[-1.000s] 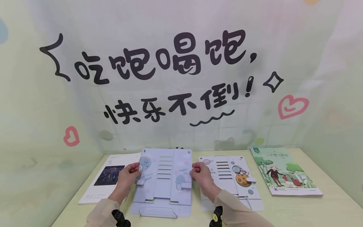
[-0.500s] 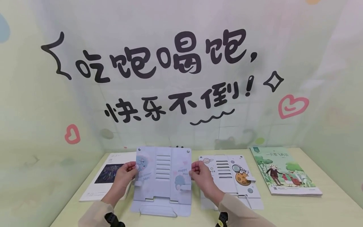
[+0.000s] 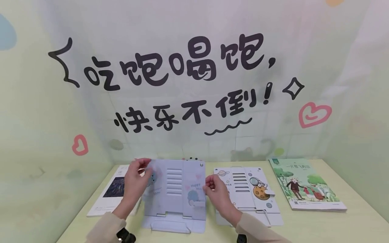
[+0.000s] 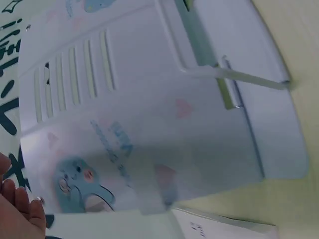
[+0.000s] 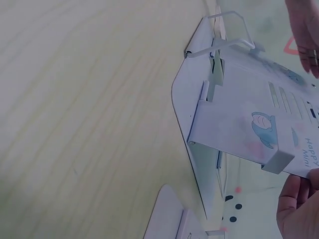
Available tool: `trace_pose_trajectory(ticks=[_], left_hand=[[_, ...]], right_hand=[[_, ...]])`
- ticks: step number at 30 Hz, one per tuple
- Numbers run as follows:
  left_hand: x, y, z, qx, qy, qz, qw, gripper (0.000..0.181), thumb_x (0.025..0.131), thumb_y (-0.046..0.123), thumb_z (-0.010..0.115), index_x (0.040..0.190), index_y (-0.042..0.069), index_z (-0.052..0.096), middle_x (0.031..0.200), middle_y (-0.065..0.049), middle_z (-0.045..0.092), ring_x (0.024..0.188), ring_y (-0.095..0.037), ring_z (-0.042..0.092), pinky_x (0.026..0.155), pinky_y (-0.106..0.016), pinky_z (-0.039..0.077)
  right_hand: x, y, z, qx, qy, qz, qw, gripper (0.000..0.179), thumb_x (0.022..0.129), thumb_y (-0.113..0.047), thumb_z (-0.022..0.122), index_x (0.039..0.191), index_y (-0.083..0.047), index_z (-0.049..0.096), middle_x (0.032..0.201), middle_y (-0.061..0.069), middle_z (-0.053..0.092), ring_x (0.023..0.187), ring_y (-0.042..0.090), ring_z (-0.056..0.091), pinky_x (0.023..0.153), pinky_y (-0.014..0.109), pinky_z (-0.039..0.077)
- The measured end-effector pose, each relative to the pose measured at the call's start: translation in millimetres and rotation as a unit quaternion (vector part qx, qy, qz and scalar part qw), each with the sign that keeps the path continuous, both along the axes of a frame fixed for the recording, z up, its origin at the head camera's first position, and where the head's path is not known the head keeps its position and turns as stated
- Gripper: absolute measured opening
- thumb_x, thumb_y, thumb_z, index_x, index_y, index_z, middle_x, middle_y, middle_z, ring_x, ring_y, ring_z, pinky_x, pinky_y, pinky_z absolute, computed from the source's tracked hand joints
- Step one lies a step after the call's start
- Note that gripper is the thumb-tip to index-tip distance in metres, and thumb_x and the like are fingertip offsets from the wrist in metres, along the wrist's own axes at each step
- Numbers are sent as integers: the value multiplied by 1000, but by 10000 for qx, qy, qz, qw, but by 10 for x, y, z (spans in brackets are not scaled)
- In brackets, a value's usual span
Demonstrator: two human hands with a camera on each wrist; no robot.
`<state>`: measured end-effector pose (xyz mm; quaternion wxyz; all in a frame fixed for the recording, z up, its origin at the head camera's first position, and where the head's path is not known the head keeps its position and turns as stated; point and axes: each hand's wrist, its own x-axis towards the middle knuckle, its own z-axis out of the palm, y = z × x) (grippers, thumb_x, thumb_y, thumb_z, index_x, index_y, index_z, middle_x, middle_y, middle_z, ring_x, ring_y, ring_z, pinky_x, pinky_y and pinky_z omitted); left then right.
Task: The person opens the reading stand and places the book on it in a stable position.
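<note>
A pale lilac book stand (image 3: 174,189) with slots and blue cartoon prints stands tilted up on its base, its wire ledge (image 3: 171,226) at the front. The right hand (image 3: 218,195) pinches the stand's right edge; in the right wrist view its fingers (image 5: 289,196) hold the panel's rim. At the top left corner is the left hand (image 3: 136,179), fingers loosely bent. The left wrist view has this hand (image 4: 20,214) just beside the corner, and the right wrist view places it (image 5: 305,35) apart from the panel.
A second, white book stand (image 3: 243,189) with an astronaut print stands to the right. Beyond it lies a green picture book (image 3: 307,185). A white book (image 3: 113,192) with a dark picture lies at the left, partly behind the left hand. A printed curtain (image 3: 182,141) backs the table.
The left hand has let go of the stand's left edge and moved up to its top left corner. The right hand keeps its pinch on the right edge.
</note>
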<state>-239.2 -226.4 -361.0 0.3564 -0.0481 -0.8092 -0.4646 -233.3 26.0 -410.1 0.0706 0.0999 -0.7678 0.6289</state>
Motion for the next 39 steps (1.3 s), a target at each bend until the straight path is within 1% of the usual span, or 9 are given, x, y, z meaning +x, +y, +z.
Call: trace_pose_trajectory(ticks=[2, 6, 11, 15, 20, 24, 28, 34, 39], left_hand=[[-24, 138, 71, -544, 596, -215, 9965, 25, 76, -10, 65, 100, -2, 64, 98, -13, 62, 88, -9, 56, 78, -11, 43], [-76, 407, 146, -1536, 1316, -755, 9764, 25, 73, -9, 71, 94, 3, 67, 94, -8, 65, 91, -19, 59, 80, -23, 47], [-114, 658, 176, -2181, 1304, -1007, 9619, 20, 76, -1, 74, 93, 8, 68, 93, -3, 65, 90, -19, 60, 78, -33, 50], [-138, 743, 177, -2485, 1220, -948, 9562, 13, 77, 3, 75, 88, 8, 69, 87, -1, 66, 81, -16, 59, 70, -29, 49], [-179, 727, 134, -2433, 1351, -1110, 9541, 7, 78, 5, 74, 82, 8, 69, 79, -1, 65, 72, -12, 57, 64, -26, 47], [-216, 684, 85, -2282, 1519, -1302, 9528, 7, 78, 5, 74, 81, 8, 68, 77, -1, 64, 70, -11, 56, 63, -25, 45], [-226, 637, 56, -2281, 1705, -1453, 9475, 9, 78, 3, 74, 81, 9, 68, 77, 0, 64, 71, -10, 55, 64, -25, 43], [-158, 567, 73, -2241, 1705, -1958, 9393, 12, 78, 0, 71, 79, 11, 67, 75, 4, 62, 66, -6, 48, 62, -21, 38], [-56, 529, 108, -2244, 1639, -2652, 9233, 16, 77, -4, 70, 79, 12, 66, 75, 3, 62, 65, -6, 47, 59, -18, 38]], right_hand=[[-6, -1, -12, -41, 58, -27, 10000, 17, 83, 6, 59, 99, 2, 53, 88, 10, 57, 79, 15, 51, 64, 18, 50], [0, -11, -32, -115, 330, -34, 9994, 17, 81, 6, 59, 96, 2, 54, 86, 9, 58, 77, 13, 52, 64, 19, 50], [45, -36, -43, -142, 711, 66, 9973, 16, 80, 7, 59, 93, -1, 53, 84, 6, 58, 75, 11, 53, 63, 21, 50], [92, -55, 23, -28, 481, 130, 9988, 15, 82, 7, 59, 94, 0, 54, 86, 8, 58, 76, 10, 52, 64, 19, 49], [97, -37, 37, -183, 276, 370, 9988, 14, 83, 5, 60, 96, 2, 54, 87, 10, 58, 76, 11, 52, 64, 18, 49], [38, 1, -33, -794, -103, 710, 9943, 15, 90, -2, 58, 102, 5, 53, 87, 8, 58, 75, 11, 56, 68, 21, 54], [-39, 60, -34, -1245, -308, 649, 9896, 20, 94, -5, 53, 108, 9, 51, 85, 7, 58, 73, 9, 58, 69, 23, 55], [-202, 141, -39, -650, -288, 360, 9968, 14, 92, 0, 54, 103, 9, 56, 86, 18, 60, 72, 10, 58, 66, 24, 55], [-298, 172, -73, -84, -247, 355, 9990, 14, 89, 3, 56, 100, 11, 58, 84, 18, 62, 70, 13, 60, 64, 26, 56]])
